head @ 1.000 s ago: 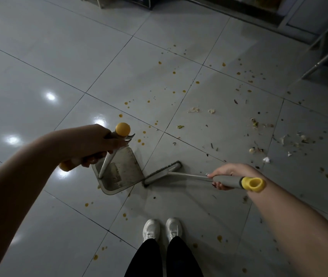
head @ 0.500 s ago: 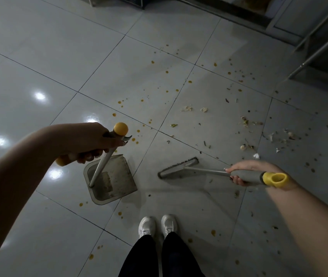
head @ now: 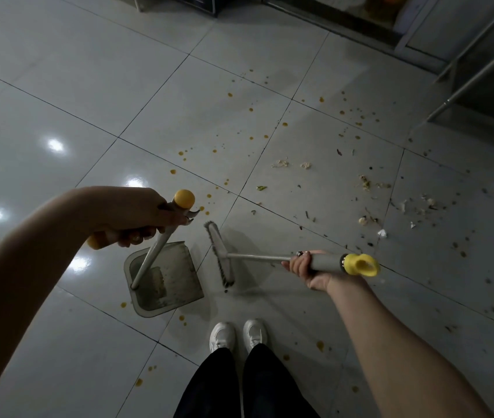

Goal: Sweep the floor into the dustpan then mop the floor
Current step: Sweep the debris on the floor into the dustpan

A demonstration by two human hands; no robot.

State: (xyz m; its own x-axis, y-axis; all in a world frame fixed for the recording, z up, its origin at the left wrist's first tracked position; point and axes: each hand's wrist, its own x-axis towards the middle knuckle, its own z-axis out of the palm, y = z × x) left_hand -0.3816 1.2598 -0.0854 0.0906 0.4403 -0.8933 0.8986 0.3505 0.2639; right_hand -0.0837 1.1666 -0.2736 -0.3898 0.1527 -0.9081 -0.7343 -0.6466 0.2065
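A grey dustpan (head: 176,276) stands on the tiled floor (head: 58,70) in front of my feet, its open lip facing right. My left hand (head: 137,215) grips the yellow-tipped top of its long handle (head: 152,254). My right hand (head: 306,267) grips the grey broom handle (head: 327,262) just short of its yellow end cap. The broom head (head: 220,254) lies on the floor just right of the dustpan lip. Food scraps and dirt (head: 366,184) lie scattered further right, with orange drops (head: 230,95) across the tiles.
My white shoes (head: 238,334) stand just below the dustpan and broom. A metal frame with slanted legs (head: 474,70) stands at the upper right, and a dark threshold (head: 345,22) runs along the top. Light reflections mark the tiles on the left.
The broom head swung from pointing away to lying close beside the dustpan lip. My right hand moved slightly left with the handle. The dustpan stayed where it was.
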